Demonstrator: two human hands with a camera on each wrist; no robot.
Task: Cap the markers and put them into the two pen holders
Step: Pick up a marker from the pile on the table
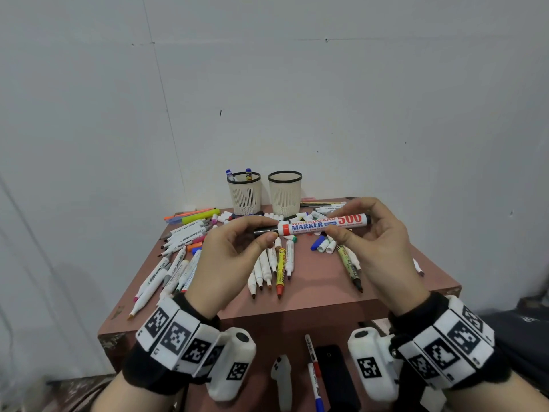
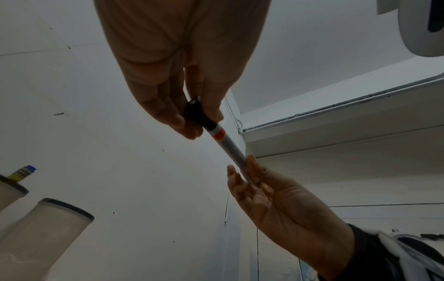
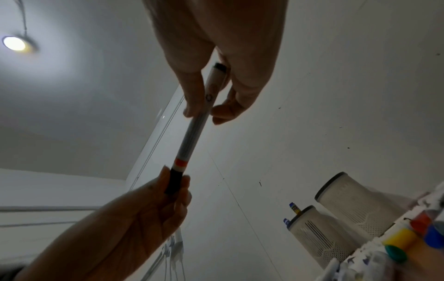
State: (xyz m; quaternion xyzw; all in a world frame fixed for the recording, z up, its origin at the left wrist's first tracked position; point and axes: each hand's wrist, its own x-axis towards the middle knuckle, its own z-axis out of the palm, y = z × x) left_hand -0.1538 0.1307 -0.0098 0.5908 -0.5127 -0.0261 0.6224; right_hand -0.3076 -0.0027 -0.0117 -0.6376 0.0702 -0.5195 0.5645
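- Reddish-brown and square, the worktop [image 1: 312, 298] stands in a corner of plain white walls, and a lower shelf at the near edge carries a few pens and a black phone [image 1: 335, 379].
- Nearest the viewer, both wrists wear black bands with white coded blocks.
- Held level above the worktop is a whiteboard marker [image 1: 320, 225] printed "500", its black cap [image 1: 265, 231] at the left end.
- The left hand [image 1: 234, 257] pinches that cap, thumb and forefinger clamped on it; the wrist views show the cap seated against the white and orange bands of the barrel.
- The right hand [image 1: 377, 248] grips the barrel toward its far end, fingers [image 3: 192, 91] curled round it.
- Below the hands, uncapped markers lie in rows: white ones at the left, a yellow marker [image 1: 280, 270] among white ones in the middle, a dark-tipped one at the right.
- Loose caps, white and blue, lie scattered beyond them.
- At the back stand two cream mesh pen holders with black rims, side by side and apart.
- The left pen holder [image 1: 245, 193] has two blue-capped markers sticking up.
- The right pen holder [image 1: 285, 193] shows nothing above its rim.
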